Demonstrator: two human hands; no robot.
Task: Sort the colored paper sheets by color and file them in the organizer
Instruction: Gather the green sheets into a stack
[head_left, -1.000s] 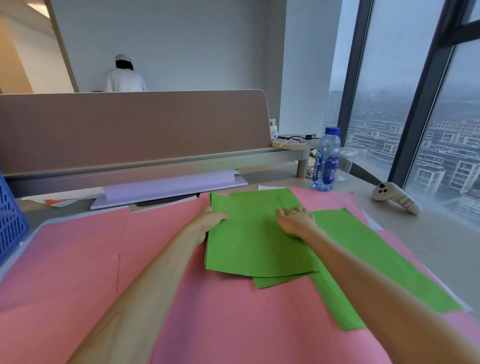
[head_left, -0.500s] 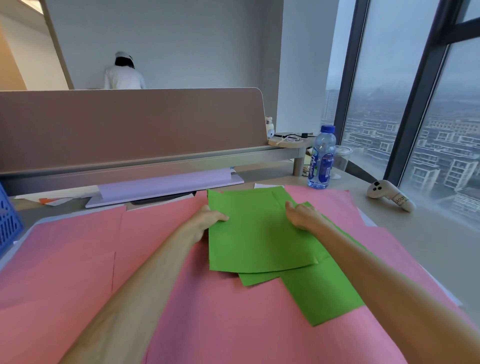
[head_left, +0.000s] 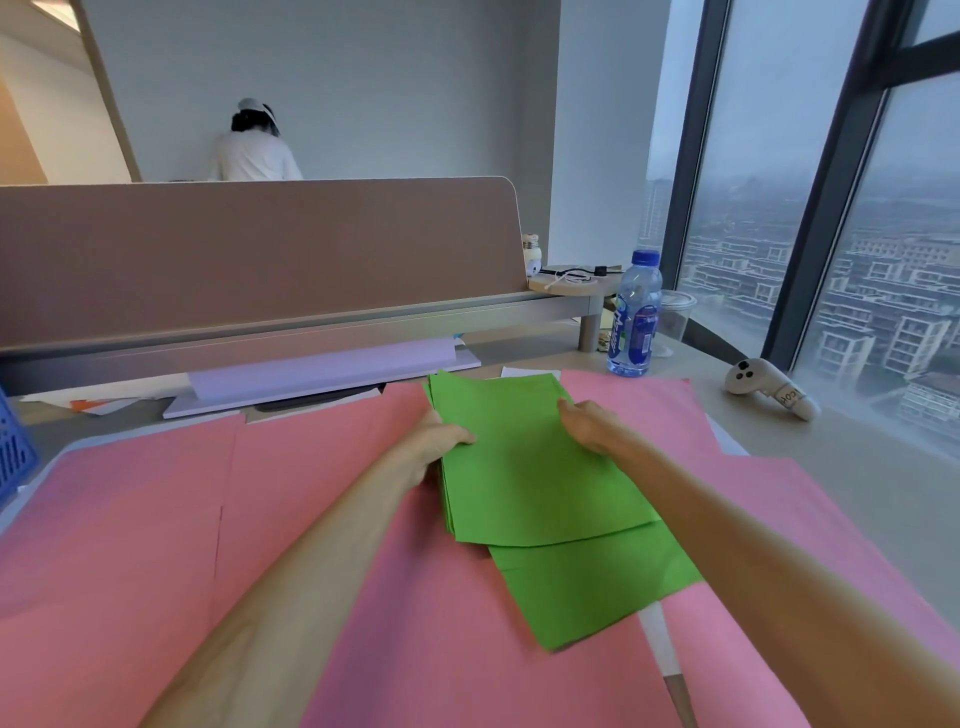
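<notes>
The left hand (head_left: 436, 441) is pinching the left edge of the green stack (head_left: 519, 467). Its thumb is lying on top of the paper, and the other fingers are tucked at or under that edge (they are mostly hidden). The right hand (head_left: 587, 426) is resting palm down on the stack near its right edge, with the fingers stretched loosely over the top sheet and pressing it rather than curling round it. The stack is sitting in the middle of the desk (head_left: 857, 483), toward the far edge. Its sheets are lying slightly fanned along the left side.

A further green sheet (head_left: 587, 587) is poking out from under the stack's near edge, skewed toward the right. All the green paper is lying on the pink sheets (head_left: 311, 519), which are covering most of the desk from the left edge nearly to the right.

The blue organizer (head_left: 13, 447) is standing at the left edge, only partly in view. A lavender sheet (head_left: 322, 371) is lying along the far edge below the divider panel (head_left: 260, 249). A water bottle (head_left: 634, 317) is standing near the far right corner, just in front of a plastic cup (head_left: 675, 312). A white controller (head_left: 769, 392) is lying by the window along the right edge. Beyond the panel, a person (head_left: 254, 150) is facing away.
</notes>
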